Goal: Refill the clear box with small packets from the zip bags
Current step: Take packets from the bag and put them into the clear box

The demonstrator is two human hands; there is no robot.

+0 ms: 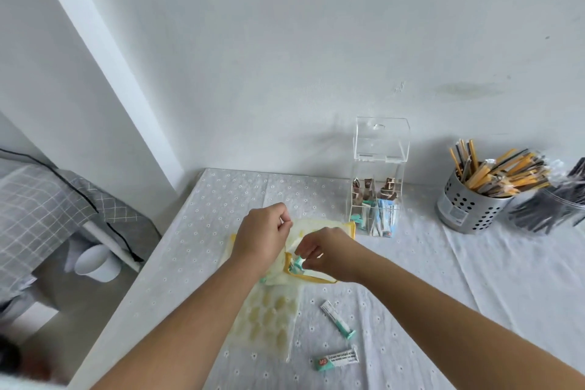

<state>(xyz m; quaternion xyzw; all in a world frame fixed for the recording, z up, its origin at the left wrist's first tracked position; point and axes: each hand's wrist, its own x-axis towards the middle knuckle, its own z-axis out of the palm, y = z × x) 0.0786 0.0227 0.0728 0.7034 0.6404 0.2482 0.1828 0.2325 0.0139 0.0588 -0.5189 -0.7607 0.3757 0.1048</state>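
Observation:
A yellow-edged zip bag (319,228) lies in the middle of the table. My left hand (261,239) grips its upper edge, fingers curled round the plastic. My right hand (326,252) pinches a bunch of teal-and-white packets (297,266) at the bag's mouth. A second zip bag with yellow shapes (269,320) lies flat nearer me. Two loose teal-and-white packets lie on the cloth, one (337,320) slanted and one (337,360) closer to the front. The clear box (378,180) stands behind the bag with its lid up and brown, teal and blue packets in its compartments.
A perforated metal cup (468,206) full of wrapped yellow sticks stands at the right, with a container of dark wrapped items (550,206) beside it. The table's left edge drops off to a bed and a white bin (96,263). The wall is close behind the box.

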